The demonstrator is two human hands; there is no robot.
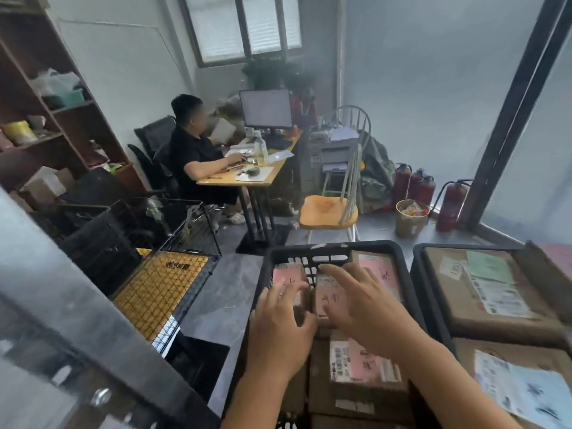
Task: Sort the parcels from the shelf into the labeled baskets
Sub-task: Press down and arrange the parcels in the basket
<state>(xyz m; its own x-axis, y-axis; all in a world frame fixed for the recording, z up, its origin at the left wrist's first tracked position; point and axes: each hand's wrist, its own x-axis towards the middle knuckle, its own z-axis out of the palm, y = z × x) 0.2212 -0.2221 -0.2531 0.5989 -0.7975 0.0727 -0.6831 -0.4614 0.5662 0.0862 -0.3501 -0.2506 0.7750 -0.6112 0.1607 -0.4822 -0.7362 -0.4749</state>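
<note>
Over the black basket (328, 247), the left hand (280, 329) and right hand (365, 311) spread flat, side by side, probably pushing small parcels (365, 363) snug.

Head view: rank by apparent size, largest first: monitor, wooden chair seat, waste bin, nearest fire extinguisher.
1. monitor
2. wooden chair seat
3-4. waste bin and nearest fire extinguisher: look alike, left unranked.
Monitor sits farthest back, so apparent size only.
</note>
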